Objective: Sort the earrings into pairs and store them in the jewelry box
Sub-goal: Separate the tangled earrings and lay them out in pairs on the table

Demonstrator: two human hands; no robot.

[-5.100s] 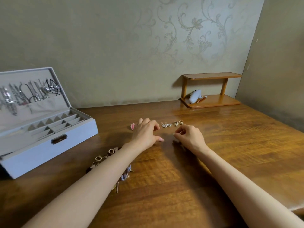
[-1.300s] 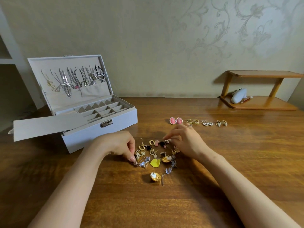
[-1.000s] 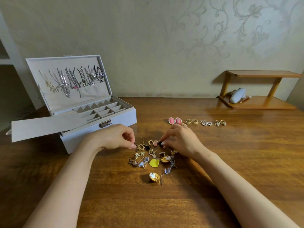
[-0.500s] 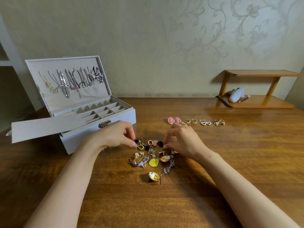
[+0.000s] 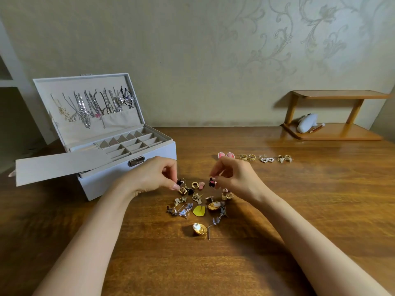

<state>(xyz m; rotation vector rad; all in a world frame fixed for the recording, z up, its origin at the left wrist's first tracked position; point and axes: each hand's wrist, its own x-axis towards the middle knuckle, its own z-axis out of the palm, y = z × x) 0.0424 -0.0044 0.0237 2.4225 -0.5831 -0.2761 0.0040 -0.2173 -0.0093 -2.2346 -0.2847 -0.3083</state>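
Head view: we pinch a black earring (image 5: 180, 182) in our left hand (image 5: 154, 178) fingers (image 5: 175, 186) and its likely twin (image 5: 212, 182) in our right hand (image 5: 235, 178), by the centre pile (image 5: 198, 204), to compare; matched pairs (image 5: 254, 157) line up upper right; box (image 5: 106, 182) stands open, left.

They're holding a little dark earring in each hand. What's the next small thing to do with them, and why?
Likely carry both up to the row and set them down beside the pink pair. The left hand pinches one black earring, the right hand a second black earring; they look alike, and four sorted pairs already lie in that row beyond the loose pile.
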